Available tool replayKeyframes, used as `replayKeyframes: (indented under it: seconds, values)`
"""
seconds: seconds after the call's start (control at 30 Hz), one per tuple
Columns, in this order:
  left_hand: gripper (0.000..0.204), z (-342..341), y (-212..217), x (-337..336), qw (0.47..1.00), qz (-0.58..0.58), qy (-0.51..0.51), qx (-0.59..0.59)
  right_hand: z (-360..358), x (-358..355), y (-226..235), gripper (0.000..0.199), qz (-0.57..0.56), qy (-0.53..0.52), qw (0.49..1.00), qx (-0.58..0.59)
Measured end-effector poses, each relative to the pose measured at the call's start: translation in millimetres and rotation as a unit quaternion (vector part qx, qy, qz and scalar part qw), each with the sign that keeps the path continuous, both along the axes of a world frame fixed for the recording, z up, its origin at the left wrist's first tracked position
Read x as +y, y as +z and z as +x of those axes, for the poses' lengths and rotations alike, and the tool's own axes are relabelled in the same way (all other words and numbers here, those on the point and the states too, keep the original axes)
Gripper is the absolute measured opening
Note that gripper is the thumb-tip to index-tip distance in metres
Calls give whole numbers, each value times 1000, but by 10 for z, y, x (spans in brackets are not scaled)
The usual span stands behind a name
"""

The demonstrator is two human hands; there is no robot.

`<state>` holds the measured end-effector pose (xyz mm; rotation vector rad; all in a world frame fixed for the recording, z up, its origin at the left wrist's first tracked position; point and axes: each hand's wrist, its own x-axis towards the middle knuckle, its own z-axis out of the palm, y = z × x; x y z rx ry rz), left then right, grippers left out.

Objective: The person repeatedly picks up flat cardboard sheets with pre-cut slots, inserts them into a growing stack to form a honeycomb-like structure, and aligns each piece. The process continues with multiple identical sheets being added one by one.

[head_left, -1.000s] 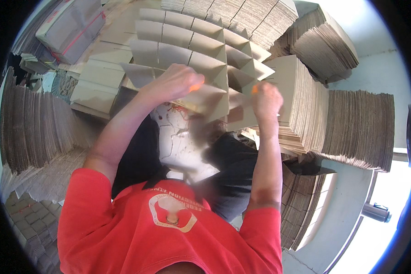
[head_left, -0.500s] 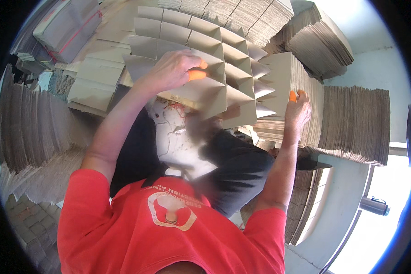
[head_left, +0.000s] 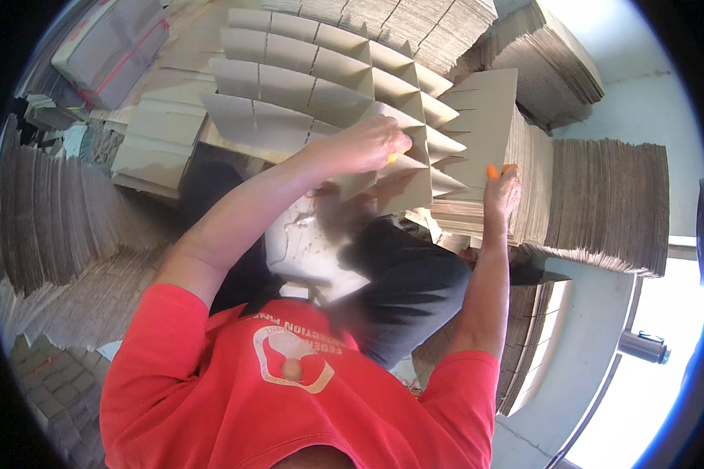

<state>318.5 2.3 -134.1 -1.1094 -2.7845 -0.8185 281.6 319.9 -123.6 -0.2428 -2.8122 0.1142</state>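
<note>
A grid of interlocking cardboard dividers (head_left: 289,84) stands in front of me, its slotted strips crossing to form open cells. My left hand (head_left: 368,144) is closed at the grid's near right part, with orange covers on its fingertips. The exact strip between its fingers is partly hidden by the hand. To the right lies a stack of cut cardboard (head_left: 533,184), with a slotted cardboard sheet (head_left: 481,109) on top. My right hand (head_left: 502,194), also with orange fingertip covers, pinches the near right edge of that sheet.
More cardboard stacks stand at the right (head_left: 606,203), far right (head_left: 544,66) and far left (head_left: 47,211). Flat slotted pieces (head_left: 160,129) lie left of the grid. A bundle tied with red string (head_left: 113,55) sits at the back left. My bent legs (head_left: 399,289) are below the grid.
My left hand has moved right and slightly nearer along the grid, its fingers now closed in. My right hand has come slightly nearer, and the top sheet beside it has shifted, showing its slots.
</note>
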Motion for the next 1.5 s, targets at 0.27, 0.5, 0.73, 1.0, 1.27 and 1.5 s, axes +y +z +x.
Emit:
replayKeyframes:
  seconds: [0.27, 0.5, 0.73, 1.0, 1.27, 1.5]
  values:
    - [69, 177, 62, 276, 992, 17, -36, 122, 79, 27, 324, 35, -73, 57, 968, 231]
    - [56, 250, 190, 14, 971, 167, 25, 168, 566, -655, 1524, 39, -213, 212, 890, 342]
    - [36, 576, 130, -1145, 939, 183, 255, 140, 847, -1452, 1503, 37, -276, 326, 880, 207]
    - [20, 601, -110, -1384, 963, 68, 244, 92, 885, -2054, 1440, 42, -330, 330, 879, 101]
    - [9, 570, -136, -1343, 964, 62, 241, 98, 799, -2104, 1369, 40, -259, 334, 904, 63]
    - [9, 550, -160, -1348, 962, 45, 247, 109, 830, -2270, 1341, 42, -247, 311, 914, 84]
